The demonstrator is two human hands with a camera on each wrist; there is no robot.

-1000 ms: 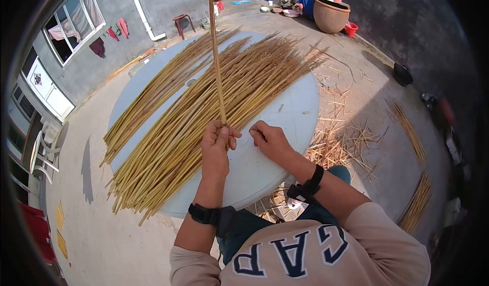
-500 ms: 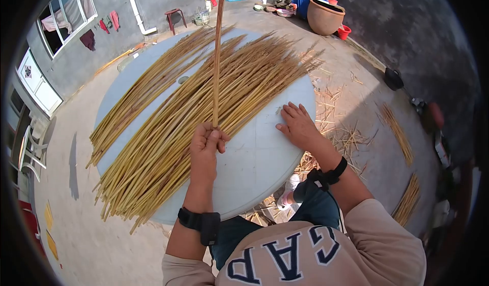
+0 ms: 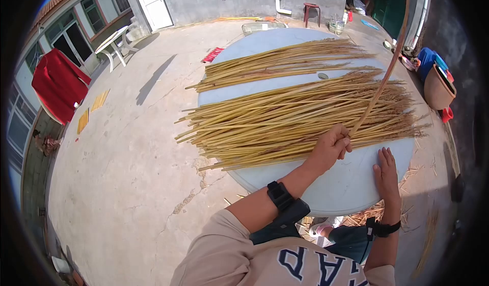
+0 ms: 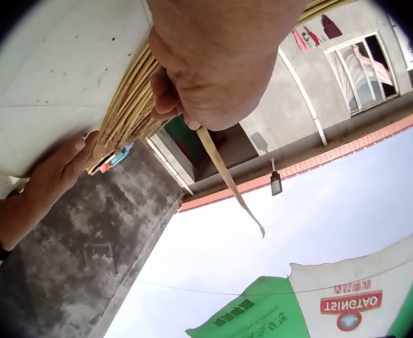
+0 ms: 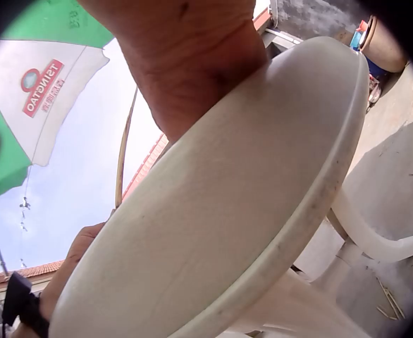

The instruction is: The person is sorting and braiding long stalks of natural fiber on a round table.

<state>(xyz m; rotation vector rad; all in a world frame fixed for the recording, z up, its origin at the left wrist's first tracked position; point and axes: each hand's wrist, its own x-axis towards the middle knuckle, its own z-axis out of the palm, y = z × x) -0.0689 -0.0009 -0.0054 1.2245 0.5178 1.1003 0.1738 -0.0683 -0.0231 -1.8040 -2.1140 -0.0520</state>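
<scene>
My left hand pinches the lower end of a single dried stalk, which slants upward over the table. The same stalk juts out past the fingers in the left wrist view. Flat on the near right of the round white table rests my right hand, fingers extended. Beside the left hand lies a broad bundle of yellowish stalks with brown feathery heads pointing right. A narrower row of similar stalks lies across the far side of the table.
Broken stalk bits litter the ground below the table's near edge. A large clay pot stands by the dark wall at right. Farther back are a small red stool and a white plastic chair.
The head view has swung left. My right hand went from loosely curled near the left hand to flat on the table at right. The left hand keeps the stalk, now tilted more to the right.
</scene>
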